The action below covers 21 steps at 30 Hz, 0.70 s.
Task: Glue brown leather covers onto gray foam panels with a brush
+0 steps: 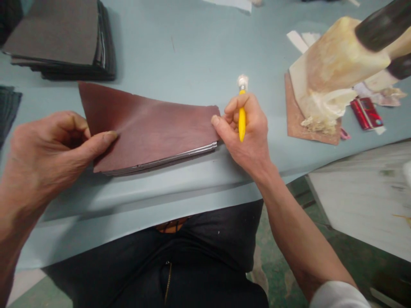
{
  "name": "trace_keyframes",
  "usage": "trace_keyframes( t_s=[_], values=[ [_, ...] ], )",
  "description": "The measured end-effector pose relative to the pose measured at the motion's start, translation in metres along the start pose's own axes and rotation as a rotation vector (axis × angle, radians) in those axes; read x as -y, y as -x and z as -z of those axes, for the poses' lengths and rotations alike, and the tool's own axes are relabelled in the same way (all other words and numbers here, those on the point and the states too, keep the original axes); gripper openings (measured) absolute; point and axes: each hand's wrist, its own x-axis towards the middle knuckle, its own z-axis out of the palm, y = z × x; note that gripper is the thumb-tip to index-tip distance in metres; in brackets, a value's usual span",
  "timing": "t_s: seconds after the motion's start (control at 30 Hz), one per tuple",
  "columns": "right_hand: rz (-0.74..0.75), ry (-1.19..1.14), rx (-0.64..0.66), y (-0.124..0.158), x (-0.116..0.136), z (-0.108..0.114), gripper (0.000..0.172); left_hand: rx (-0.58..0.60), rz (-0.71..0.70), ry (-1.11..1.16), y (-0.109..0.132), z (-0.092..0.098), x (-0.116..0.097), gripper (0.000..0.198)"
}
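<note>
A stack of dark red-brown leather pieces (150, 128) lies near the front edge of the pale blue table (192, 51). My left hand (48, 154) presses its thumb on the stack's left end, the other fingers curled. My right hand (247, 128) grips a yellow-handled brush (241, 115) with a whitish tip pointing away from me, and its thumb touches the stack's right edge.
A pile of dark sheets (64, 40) sits at the back left, more dark sheets (8, 107) at the left edge. At the right stand a glue-crusted block (334, 64) with dark handles on a brown scrap (295, 124), and a red object (366, 113). A white bench (369, 201) is lower right.
</note>
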Motion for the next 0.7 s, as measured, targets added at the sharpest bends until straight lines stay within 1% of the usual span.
trace_keyframes(
  t_s=[0.1,0.23,0.33,0.53,0.6,0.7],
  values=[
    [-0.014,-0.031,0.004,-0.002,0.005,0.001,0.027,0.017,0.024,0.024,0.001,0.001,-0.003,0.037],
    [-0.011,-0.015,-0.002,-0.003,0.008,0.002,0.028,0.004,0.000,0.032,0.001,0.000,0.000,0.039],
    [-0.010,-0.033,0.018,-0.001,0.004,0.002,0.027,0.000,-0.001,0.011,0.002,0.000,-0.001,0.039],
    [0.013,-0.015,0.004,0.004,-0.005,0.000,0.025,-0.017,0.015,0.039,0.004,0.002,-0.013,0.039],
    [0.010,-0.014,-0.001,0.006,-0.006,0.000,0.024,-0.023,0.020,0.038,0.004,0.001,-0.013,0.038],
    [-0.001,-0.018,-0.006,0.007,-0.008,-0.001,0.023,-0.014,0.009,0.039,0.002,-0.001,-0.008,0.038]
  ],
)
